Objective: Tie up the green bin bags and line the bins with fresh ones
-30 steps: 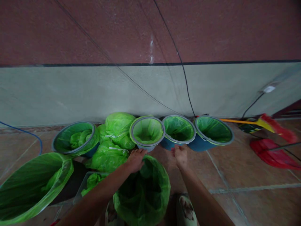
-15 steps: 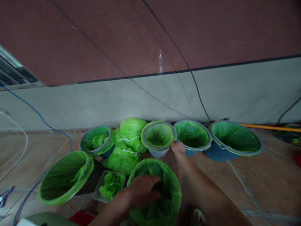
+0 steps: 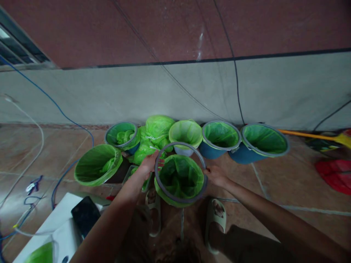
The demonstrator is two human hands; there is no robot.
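Observation:
A round grey bin rim ring [image 3: 203,160] is held tilted over the near bin, which has a green bag liner [image 3: 181,175] draped over its edge. My right hand [image 3: 216,176] grips the ring on its right side. On the opposite side, my left hand [image 3: 149,163] has hold of the ring, some fingertips showing inside it. The ring's lower part overlaps the front of the liner; whether it touches cannot be made out. Just behind stands a pale bin [image 3: 184,150] whose light green liner [image 3: 186,130] folds over its edge without a ring.
Blue lined bins with grey rims [image 3: 221,135] [image 3: 264,140] stand right along the wall. Left are tied green bags [image 3: 159,128], a small lined bin [image 3: 122,135] and a dark lined bin [image 3: 95,166]. A phone [image 3: 86,216], blue cable [image 3: 56,188] and red dustpan [image 3: 334,176] lie around.
The grey ring has come off the pale bin and moved toward me, over the near bin. My left hand has left the near liner and now holds the ring. The view has shifted.

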